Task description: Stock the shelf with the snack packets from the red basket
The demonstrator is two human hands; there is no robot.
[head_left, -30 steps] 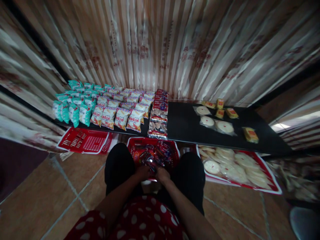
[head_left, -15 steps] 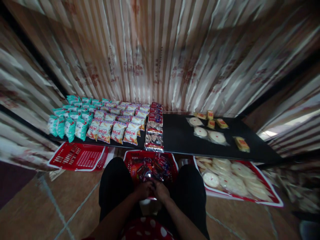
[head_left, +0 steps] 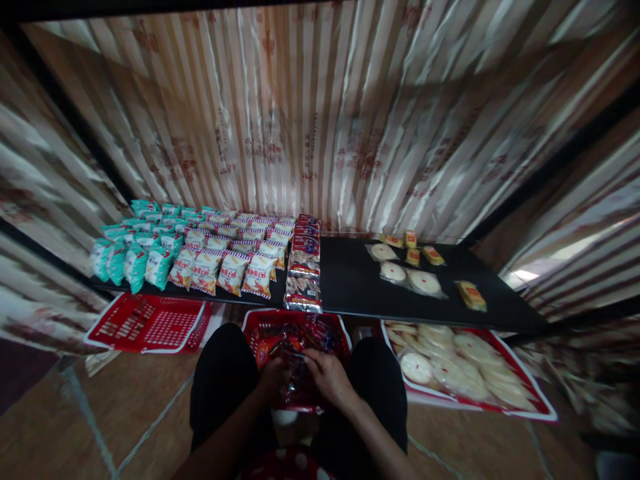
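My left hand (head_left: 273, 379) and my right hand (head_left: 330, 377) are close together over a red plastic basket (head_left: 347, 333) between my knees. Both are closed on a dark, shiny snack packet (head_left: 295, 369), the left at one side and the right pinching its upper edge. Its print is too dim to read. More red and dark snack packets (head_left: 320, 332) lie in the basket. Straight ahead on the black shelf (head_left: 345, 280), a column of similar dark red packets (head_left: 304, 263) lies overlapped from back to front.
Left on the shelf stand rows of teal snack bags (head_left: 134, 267) and white-and-orange bags (head_left: 205, 272). Right on it lie wrapped round flat cakes (head_left: 424, 281) and yellow packets (head_left: 471, 295). Below are a red basket (head_left: 150, 323) and a basket of round cakes (head_left: 463, 367). Striped curtain (head_left: 280, 133) hangs behind.
My hands have moved slightly up and apart, with the packet now stretched between them. The view has tilted and shifted a little; the shelf goods look unchanged.
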